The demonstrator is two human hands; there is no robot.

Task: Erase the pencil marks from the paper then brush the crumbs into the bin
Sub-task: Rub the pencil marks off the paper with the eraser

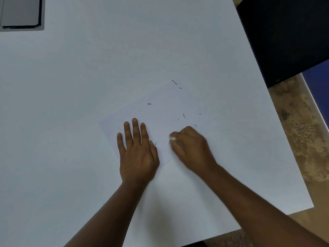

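Note:
A white sheet of paper (160, 111) lies tilted on the white table (71, 86), its edges faint. My left hand (137, 150) rests flat on the paper's near left part, fingers spread. To its right, my right hand (190, 145) is blurred and curled around a small white eraser (172, 138), only its tip showing at the fingertips. Several dark eraser crumbs (183, 115) lie scattered over the paper beyond my hands, some near its far corner. A faint pencil line (166, 163) shows between my wrists.
A grey flat device (21, 13) sits at the table's far left corner. The table's right edge (277, 111) runs diagonally, with a black object (284, 32) and mottled brown floor (299, 132) beyond it. No bin is in view.

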